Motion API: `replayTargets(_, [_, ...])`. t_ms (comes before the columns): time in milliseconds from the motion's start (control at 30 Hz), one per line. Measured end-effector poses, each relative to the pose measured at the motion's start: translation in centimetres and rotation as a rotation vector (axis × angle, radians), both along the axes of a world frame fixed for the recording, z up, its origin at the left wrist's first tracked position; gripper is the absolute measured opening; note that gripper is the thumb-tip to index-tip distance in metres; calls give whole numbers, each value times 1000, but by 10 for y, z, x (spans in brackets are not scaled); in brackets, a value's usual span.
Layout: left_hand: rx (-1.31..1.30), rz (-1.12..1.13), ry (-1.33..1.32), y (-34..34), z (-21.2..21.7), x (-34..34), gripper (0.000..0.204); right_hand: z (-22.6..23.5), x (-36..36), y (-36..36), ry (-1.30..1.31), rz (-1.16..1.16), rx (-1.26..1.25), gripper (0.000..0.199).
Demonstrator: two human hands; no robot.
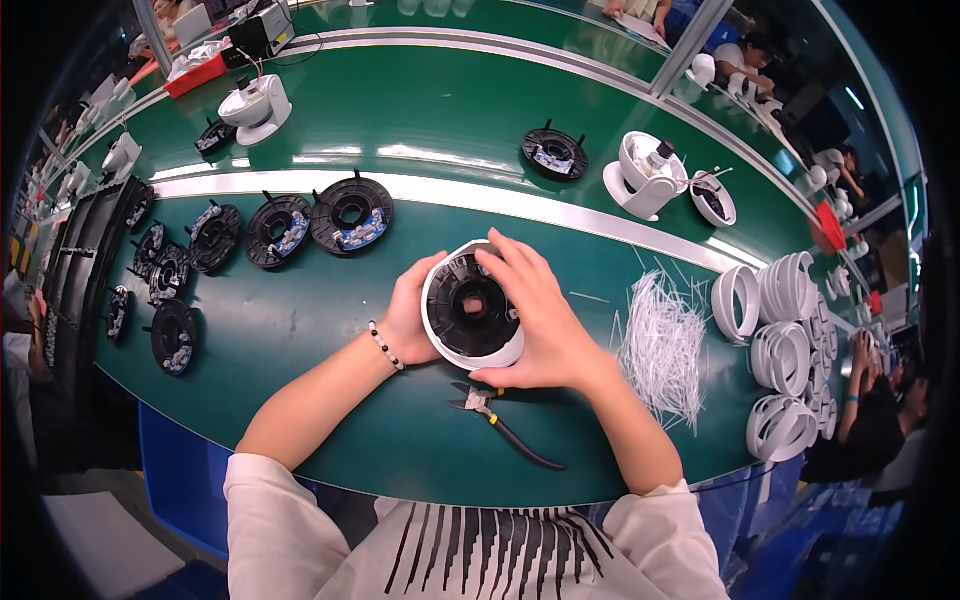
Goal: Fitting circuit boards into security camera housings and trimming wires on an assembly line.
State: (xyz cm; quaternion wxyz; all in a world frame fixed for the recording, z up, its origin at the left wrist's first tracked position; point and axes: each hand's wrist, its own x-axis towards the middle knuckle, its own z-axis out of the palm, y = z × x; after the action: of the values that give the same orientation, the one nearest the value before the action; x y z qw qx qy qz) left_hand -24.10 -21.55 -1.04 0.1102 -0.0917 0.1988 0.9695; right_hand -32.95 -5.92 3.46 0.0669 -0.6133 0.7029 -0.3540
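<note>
Two hands point(410, 320) point(535, 320) hold one ring point(470, 318); perhaps nine black discs point(350, 215)

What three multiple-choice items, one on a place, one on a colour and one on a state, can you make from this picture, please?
1. Where do the pliers lie?
A. on the table just below the hands
B. on the pile of white ties
C. beside the far white housing

2. What colour is the table?
A. grey
B. green
C. brown

3. How is the white ring with the black disc held?
A. lying untouched
B. by the left hand alone
C. between both hands

Key: 1 A, the pliers lie near the right hand; 2 B, the surface is green throughout; 3 C, the left hand cups one side and the right hand's fingers wrap the other.
</note>
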Motion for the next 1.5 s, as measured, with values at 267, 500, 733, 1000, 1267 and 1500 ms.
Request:
replayTargets(267, [49, 76, 20, -1, 7, 0, 69, -5, 5, -12, -36, -76, -29, 105])
replayTargets(500, [-69, 186, 56, 3, -1, 3, 56, -29, 9, -15, -35, -191, -159, 106])
replayTargets(733, [-175, 326, -14, 11, 5, 6, 54, -39, 19, -19, -94, -284, -241, 104])
replayTargets(1000, [-168, 189, -81, 14, 21, -1, 53, -22, 13, 23, 23, -91, -192, 79])
replayTargets(1267, [-278, -84, -143, 35, 34, -15, 49, -15, 2, 81, 325, -62, -403, 35])
replayTargets(1500, [-437, 87, -68, 19, 39, -81, 46, 8, -27, 149, 355, -457, -316, 58])
